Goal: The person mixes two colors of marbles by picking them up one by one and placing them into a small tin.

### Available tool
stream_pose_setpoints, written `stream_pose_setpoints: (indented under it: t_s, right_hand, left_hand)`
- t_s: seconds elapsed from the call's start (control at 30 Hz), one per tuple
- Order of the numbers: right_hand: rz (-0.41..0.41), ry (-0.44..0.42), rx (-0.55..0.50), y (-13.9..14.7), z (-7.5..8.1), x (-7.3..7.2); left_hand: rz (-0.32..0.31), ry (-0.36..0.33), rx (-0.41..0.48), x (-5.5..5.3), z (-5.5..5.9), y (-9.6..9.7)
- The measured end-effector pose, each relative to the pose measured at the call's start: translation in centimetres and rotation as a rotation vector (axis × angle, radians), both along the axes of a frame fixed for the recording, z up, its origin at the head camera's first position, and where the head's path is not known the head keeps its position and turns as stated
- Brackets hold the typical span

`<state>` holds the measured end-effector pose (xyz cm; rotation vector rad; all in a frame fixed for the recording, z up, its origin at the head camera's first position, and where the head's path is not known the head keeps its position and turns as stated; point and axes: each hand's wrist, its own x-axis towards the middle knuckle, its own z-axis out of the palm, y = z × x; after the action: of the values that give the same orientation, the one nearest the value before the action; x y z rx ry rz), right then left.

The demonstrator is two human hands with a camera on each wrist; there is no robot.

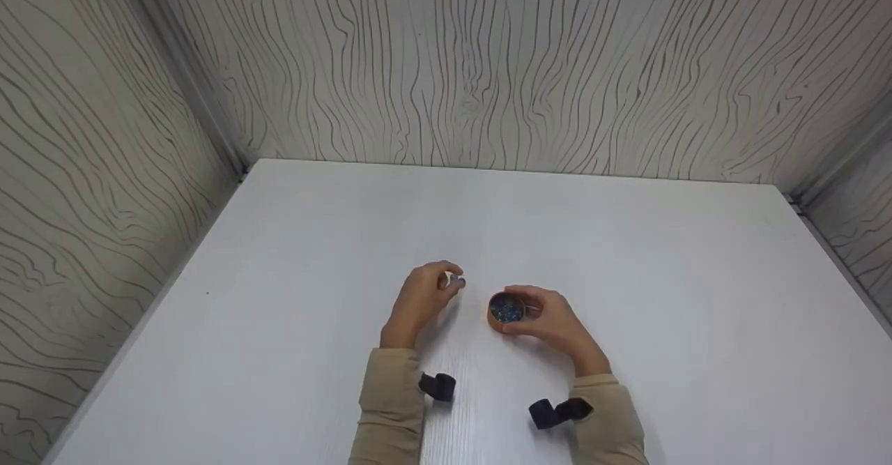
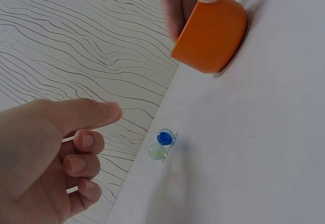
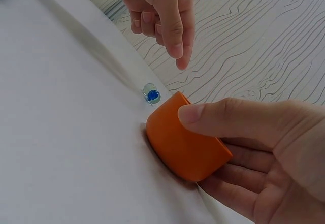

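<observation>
My right hand [image 1: 554, 318] grips a small orange cup [image 3: 175, 137], thumb on one side and fingers on the other. The cup stands at the white tabletop, and its inside looks dark blue and speckled in the head view. To its left, my left hand [image 1: 421, 298] hovers over two glass marbles, its thumb and index finger stretched forward and slightly apart, the other fingers loosely curled. One is a clear marble with a blue core [image 2: 165, 136]; beside it lies a pale greenish marble [image 2: 157, 151]. Nothing shows between the left fingertips.
The white table [image 1: 279, 256] reaches back to a wall panel [image 1: 481, 67] with wood-grain lines. A similar panel [image 1: 83, 172] rises along the left side. Black wrist mounts [image 1: 437, 386] stick out from both tan sleeves [image 1: 390, 409].
</observation>
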<state>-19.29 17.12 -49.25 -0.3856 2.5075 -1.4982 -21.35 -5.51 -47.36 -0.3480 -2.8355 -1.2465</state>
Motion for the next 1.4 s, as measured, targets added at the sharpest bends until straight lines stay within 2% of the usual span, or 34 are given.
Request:
stream_pose_setpoints:
  t_s: [0.2,0.37,0.7,0.97,1.4]
  right_hand:
    - [-0.014,-0.012,0.016,0.0,0.1,0.0]
    - [-0.021,-0.02,0.019,0.0,0.2,0.1]
    - [-0.01,-0.012,0.019,0.1,0.3,0.3]
    - [-0.025,-0.027,0.019,0.1,0.2,0.1]
    - [-0.027,-0.033,0.018,0.0,0.3,0.4]
  left_hand:
    - [0.034,0.005,0.015,-0.2,-0.5,-0.6]
    - [0.04,0.006,0.013,-0.5,-1.0,-0.7]
    - [0.022,-0.042,-0.005,-0.7,-1.6,-0.5]
    - [0.045,-0.093,-0.012,-0.9,-1.8,-0.4]
    - [0.063,-0.115,-0.023,-0.9,-2.2,-0.3]
